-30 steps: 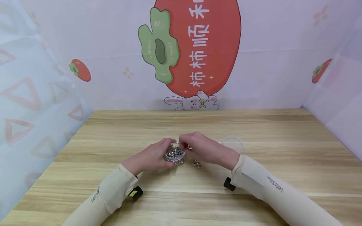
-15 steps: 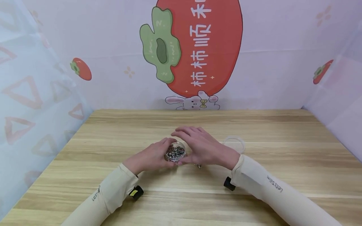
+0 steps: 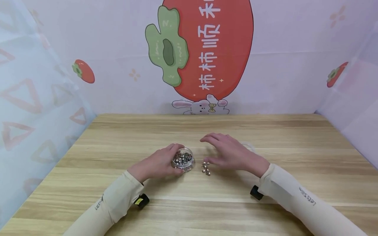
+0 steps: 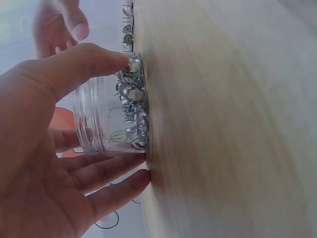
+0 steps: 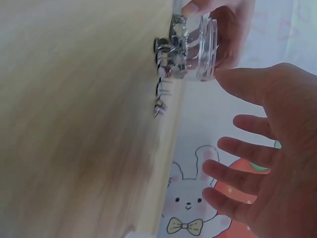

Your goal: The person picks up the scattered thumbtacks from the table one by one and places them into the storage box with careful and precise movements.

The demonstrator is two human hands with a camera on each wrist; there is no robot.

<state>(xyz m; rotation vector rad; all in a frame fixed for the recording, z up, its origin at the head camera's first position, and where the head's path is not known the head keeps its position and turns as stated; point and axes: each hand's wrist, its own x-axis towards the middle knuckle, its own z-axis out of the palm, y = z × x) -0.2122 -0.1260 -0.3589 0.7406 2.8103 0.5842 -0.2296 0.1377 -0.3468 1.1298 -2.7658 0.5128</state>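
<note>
My left hand [image 3: 159,164] grips a clear round jar [image 4: 94,119] standing upright on the table, thumb on one side and fingers on the other. Metal thumbtacks [image 4: 133,94] fill the lower part of this open-topped jar. Just right of it, several loose thumbtacks [image 3: 208,173] lie on the wood. Above and beside them hovers my right hand [image 3: 231,152], its fingers spread and relaxed with nothing held. In the right wrist view the right hand's fingers [image 5: 242,148] show apart from each other, and the thumb points toward the jar.
A translucent round lid [image 3: 249,146] lies on the table behind the right forearm, which partly hides it. The wooden table [image 3: 189,216] ends at a printed cloth backdrop [image 3: 118,88], with cloth sides to left and right.
My right hand was pinching over the jar, then opened beside it, and has moved right, uncovering the loose thumbtacks and covering part of the lid. The left hand stays on the jar.
</note>
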